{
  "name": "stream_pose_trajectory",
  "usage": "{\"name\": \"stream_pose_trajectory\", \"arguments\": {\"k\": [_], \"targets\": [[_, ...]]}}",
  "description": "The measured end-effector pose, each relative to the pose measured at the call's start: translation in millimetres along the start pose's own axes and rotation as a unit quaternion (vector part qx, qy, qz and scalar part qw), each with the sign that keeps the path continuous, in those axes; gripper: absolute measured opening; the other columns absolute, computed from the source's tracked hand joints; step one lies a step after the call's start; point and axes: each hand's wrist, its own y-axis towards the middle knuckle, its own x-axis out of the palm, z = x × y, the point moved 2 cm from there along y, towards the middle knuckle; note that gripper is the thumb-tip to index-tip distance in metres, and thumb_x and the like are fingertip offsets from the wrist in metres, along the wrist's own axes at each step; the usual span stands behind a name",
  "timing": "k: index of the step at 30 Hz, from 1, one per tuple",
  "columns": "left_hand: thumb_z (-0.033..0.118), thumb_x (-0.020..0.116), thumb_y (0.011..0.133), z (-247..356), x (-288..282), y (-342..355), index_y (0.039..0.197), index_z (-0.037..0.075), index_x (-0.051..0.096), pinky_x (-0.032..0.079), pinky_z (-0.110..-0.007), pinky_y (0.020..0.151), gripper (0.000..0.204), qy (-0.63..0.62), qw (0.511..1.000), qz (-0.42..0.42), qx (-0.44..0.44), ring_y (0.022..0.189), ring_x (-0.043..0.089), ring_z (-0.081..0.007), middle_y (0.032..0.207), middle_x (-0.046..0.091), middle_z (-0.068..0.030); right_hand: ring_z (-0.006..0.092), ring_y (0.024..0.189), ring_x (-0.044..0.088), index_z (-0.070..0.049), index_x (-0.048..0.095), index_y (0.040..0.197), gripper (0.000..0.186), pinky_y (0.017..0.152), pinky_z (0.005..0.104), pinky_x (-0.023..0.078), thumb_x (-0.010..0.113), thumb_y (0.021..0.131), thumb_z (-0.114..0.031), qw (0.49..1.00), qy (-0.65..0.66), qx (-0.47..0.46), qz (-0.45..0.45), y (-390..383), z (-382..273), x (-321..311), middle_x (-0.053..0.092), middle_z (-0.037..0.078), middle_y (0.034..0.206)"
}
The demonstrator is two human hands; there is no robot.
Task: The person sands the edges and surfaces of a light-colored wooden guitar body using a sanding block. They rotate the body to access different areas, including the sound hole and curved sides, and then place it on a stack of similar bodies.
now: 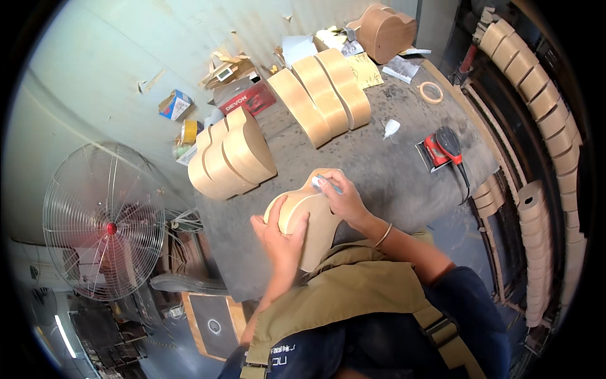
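A pale wooden guitar body (317, 235), small and waisted, is tilted against my apron at the table's near edge. My left hand (281, 243) grips its rounded end, with the thumb on the flat face and the fingers over the curved side. My right hand (346, 201) pinches a small blue and white object (317, 182) against the body's rim near the far end. Fingers partly cover that object, so its exact kind is unclear.
Stacked wooden bodies stand at left (230, 155) and farther back (322, 95). A red and black sander (442, 150) with a cord lies right, near a white plastic piece (391, 129) and tape ring (431, 92). A large fan (111, 221) stands left; racked bodies (533, 252) line the right.
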Motion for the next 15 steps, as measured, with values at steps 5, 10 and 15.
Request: {"name": "stream_pose_trajectory", "arguments": {"k": [5, 10, 15], "targets": [[0.029, 0.095, 0.074, -6, 3, 1, 0.135, 0.022, 0.074, 0.048, -0.042, 0.096, 0.065, 0.000, 1.000, 0.016, 0.007, 0.100, 0.047, -0.0303, 0.105, 0.045, -0.0107, 0.0137, 0.110, 0.066, -0.002, 0.067, 0.118, 0.023, 0.093, 0.0320, 0.054, 0.060, 0.111, -0.023, 0.984, 0.130, 0.122, -0.005, -12, -18, 8, 0.074, 0.007, 0.118], [0.031, 0.094, 0.075, -5, 2, 4, 0.136, 0.022, 0.073, 0.046, -0.047, 0.100, 0.064, -0.010, 1.000, -0.002, -0.012, 0.109, 0.051, -0.0364, 0.111, 0.046, -0.0146, 0.0140, 0.109, 0.065, -0.001, 0.062, 0.123, 0.022, 0.096, 0.0304, 0.052, 0.059, 0.112, -0.021, 0.985, -0.100, -0.142, 0.015, 7, 16, -2, 0.071, 0.010, 0.125], [0.030, 0.095, 0.075, -16, 3, 4, 0.136, 0.019, 0.073, 0.048, -0.042, 0.096, 0.066, -0.005, 1.000, 0.027, -0.005, 0.100, 0.049, -0.0306, 0.106, 0.048, -0.0114, 0.0099, 0.105, 0.063, -0.006, 0.059, 0.125, 0.022, 0.085, 0.0267, 0.052, 0.056, 0.115, -0.025, 0.995, 0.101, -0.007, -0.009, -16, 2, 33, 0.070, 0.009, 0.130]]}}
